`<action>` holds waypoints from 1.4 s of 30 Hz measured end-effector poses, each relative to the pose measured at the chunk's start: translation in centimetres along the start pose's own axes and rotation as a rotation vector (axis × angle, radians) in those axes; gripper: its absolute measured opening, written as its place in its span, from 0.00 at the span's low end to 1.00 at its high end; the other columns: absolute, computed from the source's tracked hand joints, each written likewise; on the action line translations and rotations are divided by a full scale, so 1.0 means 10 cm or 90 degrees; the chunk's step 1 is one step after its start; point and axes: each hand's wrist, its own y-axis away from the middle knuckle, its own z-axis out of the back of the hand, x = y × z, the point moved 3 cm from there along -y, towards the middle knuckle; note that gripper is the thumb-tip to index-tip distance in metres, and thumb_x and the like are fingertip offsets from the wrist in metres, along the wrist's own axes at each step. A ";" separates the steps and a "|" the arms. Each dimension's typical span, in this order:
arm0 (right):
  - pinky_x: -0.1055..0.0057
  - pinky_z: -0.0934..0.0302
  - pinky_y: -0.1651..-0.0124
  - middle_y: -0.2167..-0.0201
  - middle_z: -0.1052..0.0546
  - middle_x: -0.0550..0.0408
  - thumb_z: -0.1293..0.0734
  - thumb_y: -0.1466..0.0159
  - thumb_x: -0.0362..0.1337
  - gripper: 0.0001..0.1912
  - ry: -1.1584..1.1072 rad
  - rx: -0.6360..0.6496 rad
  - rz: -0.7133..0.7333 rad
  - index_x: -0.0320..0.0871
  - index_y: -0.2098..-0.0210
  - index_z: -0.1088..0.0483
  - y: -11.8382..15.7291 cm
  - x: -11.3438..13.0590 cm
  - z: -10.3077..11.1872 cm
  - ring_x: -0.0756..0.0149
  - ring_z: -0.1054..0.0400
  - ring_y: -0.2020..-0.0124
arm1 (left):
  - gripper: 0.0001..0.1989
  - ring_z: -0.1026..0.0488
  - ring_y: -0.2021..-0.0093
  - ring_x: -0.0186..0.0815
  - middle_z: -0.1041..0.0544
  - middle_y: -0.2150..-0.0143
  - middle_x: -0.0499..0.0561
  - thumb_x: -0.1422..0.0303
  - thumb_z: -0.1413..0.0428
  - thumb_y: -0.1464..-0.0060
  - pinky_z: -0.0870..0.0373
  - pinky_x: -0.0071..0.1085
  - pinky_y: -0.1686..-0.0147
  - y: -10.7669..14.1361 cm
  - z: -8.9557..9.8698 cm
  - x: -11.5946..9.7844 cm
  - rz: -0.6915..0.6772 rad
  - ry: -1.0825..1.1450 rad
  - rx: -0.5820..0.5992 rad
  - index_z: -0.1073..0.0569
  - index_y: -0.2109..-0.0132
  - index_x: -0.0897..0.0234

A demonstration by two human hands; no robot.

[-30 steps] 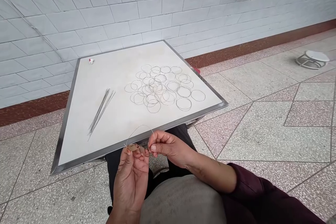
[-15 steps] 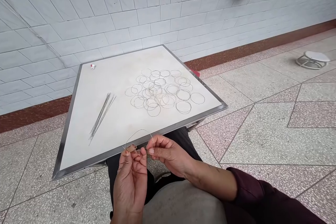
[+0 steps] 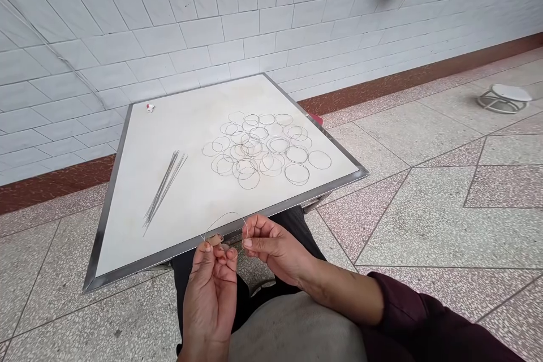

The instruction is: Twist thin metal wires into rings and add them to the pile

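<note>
We see the left grip and right grip standing slightly farther apart than in the preceding view, with a thin wire loop arched between them. Around them we mark, from largest to smallest, first the tiled wall with its reddish-brown skirting, then the speckled terrazzo floor, bearing a low white-topped stool at far right. Next comes the square worktop, white-surfaced with a steel rim, its near edge just above the person's dark trousers. On it we note a loose cluster of wire rings, many overlapping; a fanned bundle of straight wires to the left; and a tiny red-and-white object near the far corner. The loop is held above the near steel rim, in front of the rings. The left grip is closed, its thumb and fingers pinching one end of the wire beside a small tan piece, whose nature we cannot tell. The right grip is closed too, thumb and forefinger pinching the other end. A maroon sleeve covers the right arm above the bare forearm.
</note>
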 end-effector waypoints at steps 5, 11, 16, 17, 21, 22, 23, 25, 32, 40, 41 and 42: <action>0.74 0.44 0.66 0.70 0.31 0.60 0.21 0.49 0.35 0.15 0.012 0.010 -0.005 0.43 0.66 0.29 0.00 0.04 -0.02 0.73 0.41 0.71 | 0.08 0.32 0.73 0.26 0.29 0.67 0.46 0.82 0.43 0.43 0.28 0.23 0.73 -0.02 0.03 0.01 0.005 -0.020 0.053 0.27 0.66 0.66; 0.75 0.47 0.69 0.69 0.34 0.61 0.23 0.47 0.39 0.14 0.027 -0.049 0.003 0.44 0.66 0.30 -0.03 0.11 0.02 0.75 0.46 0.73 | 0.08 0.32 0.72 0.26 0.28 0.68 0.46 0.78 0.34 0.52 0.29 0.23 0.73 -0.06 0.11 0.05 0.025 -0.062 0.067 0.26 0.68 0.66; 0.75 0.55 0.74 0.78 0.41 0.65 0.27 0.41 0.44 0.13 0.090 -0.025 0.014 0.43 0.63 0.30 -0.05 0.12 0.07 0.75 0.53 0.78 | 0.10 0.29 0.71 0.28 0.26 0.69 0.46 0.75 0.31 0.56 0.24 0.29 0.66 -0.05 0.13 0.10 0.069 -0.089 0.086 0.24 0.68 0.66; 0.75 0.57 0.74 0.79 0.42 0.66 0.29 0.39 0.45 0.13 0.111 -0.016 0.024 0.43 0.62 0.30 -0.05 0.11 0.08 0.75 0.53 0.78 | 0.10 0.29 0.71 0.29 0.26 0.69 0.46 0.74 0.30 0.56 0.24 0.29 0.65 -0.04 0.13 0.11 0.076 -0.096 0.093 0.24 0.68 0.66; 0.75 0.55 0.75 0.80 0.41 0.66 0.32 0.36 0.48 0.14 0.228 -0.009 0.062 0.43 0.61 0.29 -0.06 0.12 0.13 0.75 0.53 0.79 | 0.09 0.31 0.72 0.28 0.27 0.72 0.46 0.72 0.30 0.55 0.24 0.29 0.67 0.00 0.11 0.14 0.098 -0.134 0.129 0.24 0.69 0.66; 0.74 0.53 0.74 0.79 0.38 0.64 0.32 0.36 0.48 0.14 0.275 -0.014 0.078 0.43 0.62 0.28 -0.07 0.13 0.14 0.74 0.50 0.78 | 0.09 0.31 0.73 0.28 0.28 0.72 0.46 0.72 0.31 0.55 0.25 0.28 0.67 0.01 0.11 0.15 0.106 -0.144 0.136 0.24 0.70 0.67; 0.74 0.50 0.72 0.77 0.35 0.63 0.32 0.36 0.48 0.14 0.327 -0.018 0.100 0.43 0.63 0.27 -0.08 0.16 0.15 0.73 0.46 0.76 | 0.09 0.32 0.73 0.28 0.28 0.73 0.46 0.72 0.31 0.54 0.25 0.27 0.68 0.01 0.11 0.15 0.112 -0.153 0.140 0.24 0.70 0.67; 0.72 0.44 0.67 0.72 0.28 0.58 0.31 0.36 0.46 0.12 0.442 -0.013 0.165 0.44 0.65 0.25 -0.08 0.22 0.16 0.71 0.39 0.72 | 0.09 0.32 0.72 0.28 0.29 0.73 0.46 0.72 0.31 0.54 0.26 0.26 0.69 0.02 0.11 0.16 0.122 -0.169 0.142 0.24 0.69 0.67; 0.70 0.35 0.61 0.68 0.21 0.54 0.34 0.32 0.38 0.08 0.721 0.042 0.392 0.46 0.59 0.22 -0.02 0.36 0.14 0.67 0.29 0.66 | 0.09 0.34 0.73 0.28 0.30 0.73 0.46 0.69 0.30 0.55 0.27 0.27 0.70 0.03 0.11 0.16 0.140 -0.208 0.161 0.23 0.70 0.66; 0.71 0.34 0.63 0.68 0.22 0.54 0.35 0.30 0.36 0.09 0.786 0.043 0.456 0.45 0.56 0.23 0.01 0.38 0.11 0.68 0.30 0.67 | 0.09 0.31 0.71 0.29 0.28 0.73 0.47 0.67 0.30 0.56 0.24 0.31 0.63 0.06 0.11 0.17 0.157 -0.232 0.188 0.21 0.71 0.66; 0.72 0.34 0.63 0.68 0.22 0.54 0.36 0.30 0.37 0.09 0.784 0.054 0.463 0.46 0.55 0.23 0.00 0.37 0.11 0.68 0.30 0.67 | 0.09 0.31 0.71 0.29 0.28 0.73 0.47 0.67 0.30 0.55 0.24 0.32 0.62 0.06 0.10 0.17 0.158 -0.232 0.191 0.21 0.71 0.66; 0.72 0.33 0.63 0.68 0.22 0.54 0.36 0.30 0.37 0.09 0.780 0.067 0.470 0.46 0.55 0.23 0.00 0.37 0.12 0.68 0.30 0.67 | 0.09 0.31 0.71 0.29 0.27 0.73 0.47 0.67 0.30 0.55 0.24 0.32 0.62 0.07 0.10 0.18 0.161 -0.233 0.194 0.21 0.71 0.66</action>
